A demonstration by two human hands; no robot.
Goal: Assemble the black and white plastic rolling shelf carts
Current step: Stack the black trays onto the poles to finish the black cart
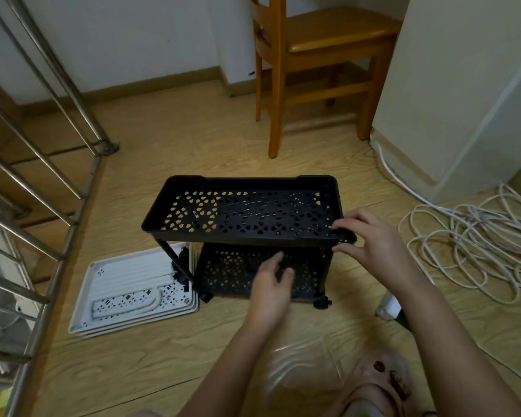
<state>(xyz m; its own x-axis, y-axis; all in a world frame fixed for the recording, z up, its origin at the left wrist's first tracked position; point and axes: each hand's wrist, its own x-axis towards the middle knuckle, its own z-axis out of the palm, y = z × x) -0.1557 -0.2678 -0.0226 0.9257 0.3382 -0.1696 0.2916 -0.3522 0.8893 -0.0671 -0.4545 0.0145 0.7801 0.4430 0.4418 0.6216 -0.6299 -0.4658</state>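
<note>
A black plastic cart stands on the wooden floor on small wheels [321, 303]. Its upper perforated tray [241, 212] sits on black poles above a lower tray [232, 272]. My right hand [370, 242] is at the upper tray's near right corner, fingers curled around a small black part there. My left hand [272, 284] hovers in front of the lower tray with loosely curled fingers, holding nothing that I can see. To the left lies a stack of white trays [133, 290] with white poles and black casters on top.
A wooden chair [313, 55] stands behind the cart. A metal stair railing [42, 188] runs along the left. A white appliance [463, 100] and a tangle of white cable [478, 245] are at the right. A clear plastic bag [298, 368] lies near my foot.
</note>
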